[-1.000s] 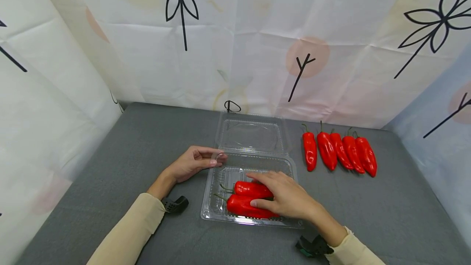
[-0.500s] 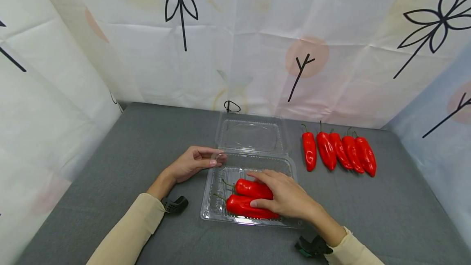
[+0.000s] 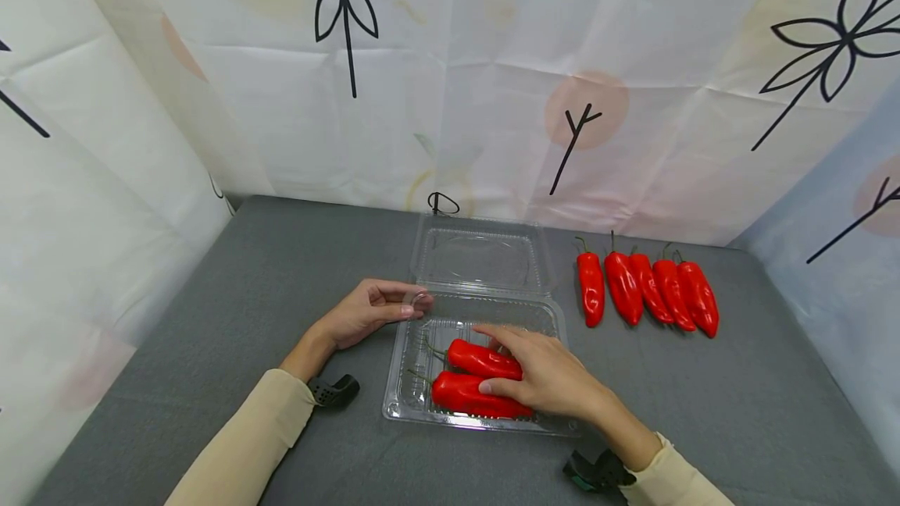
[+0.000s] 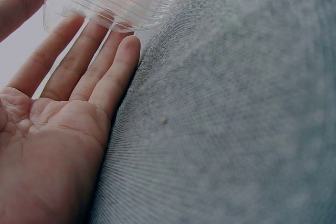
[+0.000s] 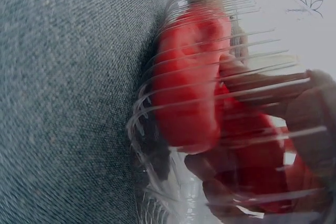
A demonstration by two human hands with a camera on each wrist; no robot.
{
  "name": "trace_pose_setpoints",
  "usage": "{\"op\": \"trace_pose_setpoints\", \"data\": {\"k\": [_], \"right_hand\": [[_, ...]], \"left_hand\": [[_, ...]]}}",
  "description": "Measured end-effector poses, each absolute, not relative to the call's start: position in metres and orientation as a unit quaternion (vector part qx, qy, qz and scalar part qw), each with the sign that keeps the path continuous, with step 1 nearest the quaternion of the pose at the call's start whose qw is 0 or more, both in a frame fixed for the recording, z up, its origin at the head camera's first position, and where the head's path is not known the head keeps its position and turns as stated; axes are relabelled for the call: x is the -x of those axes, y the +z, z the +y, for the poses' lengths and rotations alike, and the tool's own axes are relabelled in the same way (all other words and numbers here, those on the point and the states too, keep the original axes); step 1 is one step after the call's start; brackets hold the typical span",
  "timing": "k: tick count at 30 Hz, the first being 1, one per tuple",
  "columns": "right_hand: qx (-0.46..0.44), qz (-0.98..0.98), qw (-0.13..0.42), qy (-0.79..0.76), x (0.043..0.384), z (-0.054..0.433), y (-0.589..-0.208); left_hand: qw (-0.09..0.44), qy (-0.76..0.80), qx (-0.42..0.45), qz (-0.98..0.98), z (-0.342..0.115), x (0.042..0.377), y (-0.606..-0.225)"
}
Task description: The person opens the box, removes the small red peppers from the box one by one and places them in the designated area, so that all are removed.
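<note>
A clear plastic clamshell container (image 3: 413, 395) lies open on the table. Two red peppers (image 3: 471, 393) lie in it side by side, stems to the left. My right hand (image 3: 548, 373) reaches in over their right ends and grips the rear red pepper (image 3: 485, 359), thumb in front and fingers behind. In the right wrist view, the fingers (image 5: 315, 124) show partly through the ribbed wall, with the front pepper (image 5: 186, 87) nearest. My left hand (image 3: 369, 311) touches the container's back left corner, its fingers (image 4: 73, 64) straight against the plastic.
The container's clear lid (image 3: 485, 252) is folded back behind the base. Several more red peppers (image 3: 622, 287) lie in a row at the back right on the grey tabletop (image 3: 295, 248). A patterned cloth backdrop (image 3: 485, 123) stands behind, and cloth also hangs at both sides.
Inside the container, the rear pepper has turned and shifted slightly under my right hand, its stem end tilting a little. My left hand and the container have stayed in place.
</note>
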State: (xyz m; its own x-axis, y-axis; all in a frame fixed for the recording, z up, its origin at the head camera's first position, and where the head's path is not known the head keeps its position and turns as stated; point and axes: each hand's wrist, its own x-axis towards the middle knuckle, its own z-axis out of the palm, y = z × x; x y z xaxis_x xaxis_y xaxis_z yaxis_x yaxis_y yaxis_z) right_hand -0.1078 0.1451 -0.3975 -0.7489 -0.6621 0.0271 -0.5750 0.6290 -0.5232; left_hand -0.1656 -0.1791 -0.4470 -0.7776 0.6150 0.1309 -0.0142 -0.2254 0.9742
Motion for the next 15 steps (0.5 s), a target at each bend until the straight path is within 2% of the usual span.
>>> {"op": "trace_pose_setpoints", "data": {"k": [15], "right_hand": [[0.348, 0.898, 0.089, -0.255, 0.1068, 0.1458, -0.3982]], "left_hand": [[0.211, 0.739, -0.26, 0.585, -0.1788, 0.1659, -0.4488]]}}
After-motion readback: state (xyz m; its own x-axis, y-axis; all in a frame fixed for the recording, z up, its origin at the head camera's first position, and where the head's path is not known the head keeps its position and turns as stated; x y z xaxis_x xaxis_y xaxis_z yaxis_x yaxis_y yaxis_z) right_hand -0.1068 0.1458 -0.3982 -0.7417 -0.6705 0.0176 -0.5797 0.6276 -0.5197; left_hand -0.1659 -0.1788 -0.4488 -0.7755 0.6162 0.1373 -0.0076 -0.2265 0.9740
